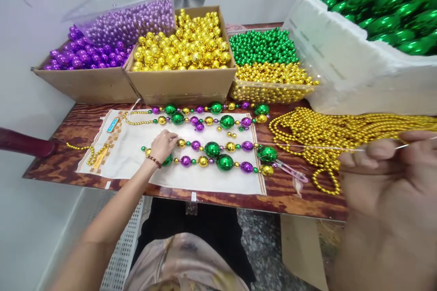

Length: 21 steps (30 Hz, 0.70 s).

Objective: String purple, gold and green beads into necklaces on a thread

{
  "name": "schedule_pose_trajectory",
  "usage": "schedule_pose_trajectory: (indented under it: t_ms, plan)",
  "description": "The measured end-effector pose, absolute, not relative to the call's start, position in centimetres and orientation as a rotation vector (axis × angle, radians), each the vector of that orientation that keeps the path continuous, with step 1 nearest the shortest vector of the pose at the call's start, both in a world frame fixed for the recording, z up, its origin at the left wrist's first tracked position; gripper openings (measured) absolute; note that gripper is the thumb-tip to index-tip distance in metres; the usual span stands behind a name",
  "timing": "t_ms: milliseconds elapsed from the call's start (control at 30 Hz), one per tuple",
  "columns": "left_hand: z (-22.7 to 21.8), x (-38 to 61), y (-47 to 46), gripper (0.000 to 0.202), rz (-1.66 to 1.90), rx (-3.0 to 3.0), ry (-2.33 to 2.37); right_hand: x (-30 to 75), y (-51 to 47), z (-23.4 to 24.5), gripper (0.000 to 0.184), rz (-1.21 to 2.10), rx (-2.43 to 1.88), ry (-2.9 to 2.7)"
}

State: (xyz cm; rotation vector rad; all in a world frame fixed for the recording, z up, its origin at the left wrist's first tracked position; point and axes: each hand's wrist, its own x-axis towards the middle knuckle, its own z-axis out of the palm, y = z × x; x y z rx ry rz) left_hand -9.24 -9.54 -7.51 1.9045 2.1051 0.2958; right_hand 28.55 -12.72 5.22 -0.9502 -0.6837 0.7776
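My left hand (164, 146), with a beaded bracelet on its wrist, is closed over the left part of a bead strand (212, 149) of green, purple and gold beads. Its fingertips are pressed together beside a gold bead (181, 142). Large and close to the camera, my right hand (392, 177) pinches a thin pale string (317, 147). That string runs taut leftward to the strand. Just below lies another bead row (225, 162), and two more rows are further back on the white cloth (211, 183). A few loose gold beads (231, 135) rest between them.
Behind the cloth stand boxes of purple beads (92, 56) and gold beads (184, 47), and a tub (273, 92) of green and gold ones. A foam box (341, 77) holds big green beads. Gold bead chains (314, 127) and pink scissors (293, 172) lie to the right.
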Motion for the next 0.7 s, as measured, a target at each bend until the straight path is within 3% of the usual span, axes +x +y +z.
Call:
schedule_pose_trajectory:
  t_ms: [300, 467, 700]
  plan:
    - [-5.9, -10.3, -7.9, 0.030, -0.026, 1.974, 2.065, 26.6, -17.1, 1.2, 0.014, 0.947, -1.009, -0.762]
    - [-3.8, -7.5, -6.2, 0.034, 0.162, 2.128, 2.069, 26.4, -19.2, -2.0, 0.009, 1.115, -1.025, -0.815]
    - [-2.6, 0.9, -2.5, 0.027, 0.273, 2.424, 1.484, 25.6, -20.9, -7.1, 0.017, 1.273, -1.135, -0.911]
